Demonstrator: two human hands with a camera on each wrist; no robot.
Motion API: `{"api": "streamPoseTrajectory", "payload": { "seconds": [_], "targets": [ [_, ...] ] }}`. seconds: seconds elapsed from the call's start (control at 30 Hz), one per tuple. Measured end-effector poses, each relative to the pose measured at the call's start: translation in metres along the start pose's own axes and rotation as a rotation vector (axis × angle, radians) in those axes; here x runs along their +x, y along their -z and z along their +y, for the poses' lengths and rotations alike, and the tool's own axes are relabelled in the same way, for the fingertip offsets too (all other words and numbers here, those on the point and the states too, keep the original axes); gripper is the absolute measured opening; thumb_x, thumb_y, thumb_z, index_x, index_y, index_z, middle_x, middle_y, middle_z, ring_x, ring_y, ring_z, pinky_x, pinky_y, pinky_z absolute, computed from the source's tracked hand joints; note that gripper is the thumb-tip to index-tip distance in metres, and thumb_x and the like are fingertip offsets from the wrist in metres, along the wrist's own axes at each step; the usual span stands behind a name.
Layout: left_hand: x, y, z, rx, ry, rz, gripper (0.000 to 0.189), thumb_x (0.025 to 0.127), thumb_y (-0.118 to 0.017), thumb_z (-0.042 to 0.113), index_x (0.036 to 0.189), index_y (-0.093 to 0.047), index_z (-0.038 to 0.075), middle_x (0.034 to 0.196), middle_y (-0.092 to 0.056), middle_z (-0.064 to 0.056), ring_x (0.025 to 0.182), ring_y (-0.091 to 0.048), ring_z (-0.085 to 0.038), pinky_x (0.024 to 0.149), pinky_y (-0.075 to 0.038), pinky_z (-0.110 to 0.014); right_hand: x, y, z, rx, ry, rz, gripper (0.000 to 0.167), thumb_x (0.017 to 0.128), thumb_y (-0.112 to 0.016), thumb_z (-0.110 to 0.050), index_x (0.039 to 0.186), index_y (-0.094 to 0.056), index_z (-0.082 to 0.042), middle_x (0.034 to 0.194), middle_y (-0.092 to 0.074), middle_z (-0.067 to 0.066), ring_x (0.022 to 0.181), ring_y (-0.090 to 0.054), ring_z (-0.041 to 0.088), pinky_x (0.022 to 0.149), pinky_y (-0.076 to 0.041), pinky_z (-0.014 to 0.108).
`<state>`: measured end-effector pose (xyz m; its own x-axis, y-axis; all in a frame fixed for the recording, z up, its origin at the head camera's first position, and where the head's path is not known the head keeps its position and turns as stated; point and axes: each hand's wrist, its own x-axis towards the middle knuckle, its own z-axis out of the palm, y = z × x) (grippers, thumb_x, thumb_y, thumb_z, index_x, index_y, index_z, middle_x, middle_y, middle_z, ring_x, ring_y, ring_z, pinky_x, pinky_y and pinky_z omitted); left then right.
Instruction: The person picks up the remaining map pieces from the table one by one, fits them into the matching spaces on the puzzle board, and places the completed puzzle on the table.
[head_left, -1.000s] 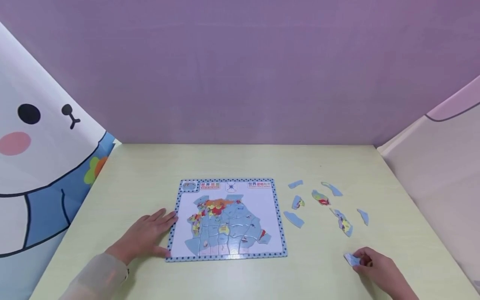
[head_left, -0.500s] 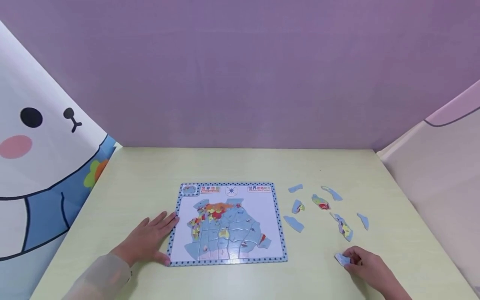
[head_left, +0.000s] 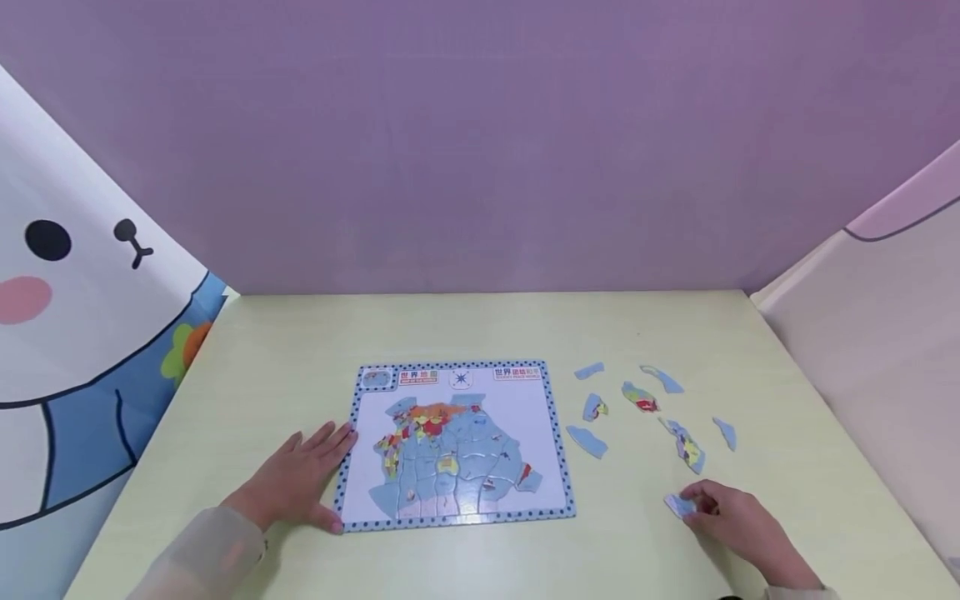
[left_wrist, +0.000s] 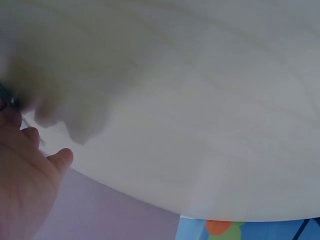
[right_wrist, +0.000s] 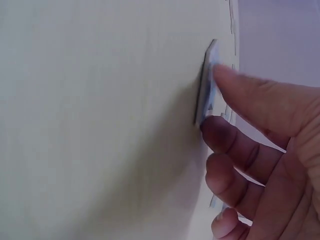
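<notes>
A world-map jigsaw board point(head_left: 536, 442) with a dotted blue border lies on the table, partly filled with pieces in its lower and left middle. My left hand point(head_left: 296, 483) rests at the board's left edge, fingers spread and straight, fingertips on the border. In the left wrist view only part of that hand point(left_wrist: 30, 170) shows. My right hand point(head_left: 738, 521) pinches a pale blue puzzle piece point(head_left: 679, 505) between thumb and fingers, right of the board and near the front. The right wrist view shows this piece point(right_wrist: 206, 87) edge-on, close over the table.
Several loose pieces lie right of the board, among them a yellow-and-blue piece point(head_left: 687, 450), a green-and-red piece point(head_left: 640, 397) and a plain blue piece point(head_left: 587, 441). A purple cloth point(head_left: 480, 167) stands behind the table point(head_left: 300, 333), with printed cloths at both sides.
My right hand has moved a little to the left with the puzzle piece pinched in it. The left hand stays at the board's edge.
</notes>
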<state>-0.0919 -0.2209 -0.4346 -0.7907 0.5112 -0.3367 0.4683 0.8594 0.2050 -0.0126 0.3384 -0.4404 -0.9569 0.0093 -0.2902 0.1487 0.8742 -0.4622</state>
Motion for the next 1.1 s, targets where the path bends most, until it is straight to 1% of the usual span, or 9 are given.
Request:
{"api": "streamPoseTrajectory", "payload": {
  "seconds": [0.1,0.23,0.4,0.53,0.8,1.0,1.1],
  "targets": [
    [-0.001,-0.003,0.0,-0.028,0.011,0.0,0.123,0.057,-0.072,0.074,0.146,-0.034,-0.002,0.153,-0.029,-0.019,0.14,-0.02,-0.045,0.105,-0.019,-0.069,0.004,0.006,-0.002,-0.007,-0.001,-0.008,0.02,0.085,-0.071,-0.013,0.103,-0.067,-0.006,0.081,-0.059,-0.003,0.074,-0.053,0.014,0.064,-0.044,0.032],
    [-0.002,-0.006,0.0,-0.049,0.032,-0.001,0.127,0.055,-0.073,0.075,0.147,-0.032,-0.001,0.154,-0.027,-0.018,0.14,-0.018,-0.044,0.105,-0.017,-0.068,0.009,0.009,-0.004,-0.01,0.008,-0.009,0.02,0.085,-0.07,-0.012,0.103,-0.067,-0.004,0.08,-0.059,-0.003,0.075,-0.055,0.014,0.064,-0.044,0.033],
    [0.001,-0.007,0.001,-0.011,0.024,0.0,0.127,0.055,-0.071,0.076,0.148,-0.03,-0.001,0.155,-0.025,-0.018,0.141,-0.019,-0.043,0.106,-0.015,-0.068,0.011,0.01,-0.003,0.008,0.027,0.003,0.023,0.085,-0.07,-0.013,0.105,-0.066,-0.002,0.08,-0.059,-0.003,0.075,-0.054,0.014,0.063,-0.043,0.032],
    [0.003,-0.007,0.002,0.012,0.019,0.0,0.126,0.056,-0.072,0.075,0.148,-0.031,-0.001,0.155,-0.026,-0.018,0.141,-0.02,-0.043,0.106,-0.017,-0.068,0.015,0.015,-0.004,0.015,0.03,0.014,0.027,0.085,-0.071,-0.015,0.107,-0.066,0.0,0.084,-0.059,-0.001,0.075,-0.053,0.015,0.062,-0.042,0.031],
    [0.002,-0.004,0.004,0.006,0.036,0.003,0.123,0.056,-0.076,0.07,0.147,-0.032,-0.001,0.154,-0.027,-0.018,0.14,-0.021,-0.044,0.104,-0.021,-0.068,0.025,0.023,-0.003,0.014,0.051,0.022,0.029,0.085,-0.071,-0.014,0.109,-0.066,0.002,0.09,-0.063,0.005,0.075,-0.055,0.017,0.062,-0.044,0.032],
    [0.0,-0.005,0.005,-0.01,0.022,0.007,0.125,0.056,-0.077,0.07,0.146,-0.032,-0.004,0.153,-0.028,-0.02,0.139,-0.021,-0.046,0.102,-0.023,-0.07,0.03,0.027,0.0,0.038,0.064,0.055,0.029,0.086,-0.07,-0.011,0.109,-0.064,0.005,0.091,-0.064,0.008,0.075,-0.056,0.018,0.062,-0.045,0.033],
    [0.002,-0.006,0.004,-0.01,0.024,0.011,0.125,0.055,-0.078,0.069,0.146,-0.031,-0.004,0.153,-0.028,-0.02,0.139,-0.021,-0.046,0.102,-0.022,-0.07,0.033,0.028,0.001,0.045,0.093,0.071,0.03,0.086,-0.069,-0.01,0.11,-0.063,0.006,0.093,-0.064,0.01,0.08,-0.058,0.024,0.066,-0.048,0.037]
  ]
}}
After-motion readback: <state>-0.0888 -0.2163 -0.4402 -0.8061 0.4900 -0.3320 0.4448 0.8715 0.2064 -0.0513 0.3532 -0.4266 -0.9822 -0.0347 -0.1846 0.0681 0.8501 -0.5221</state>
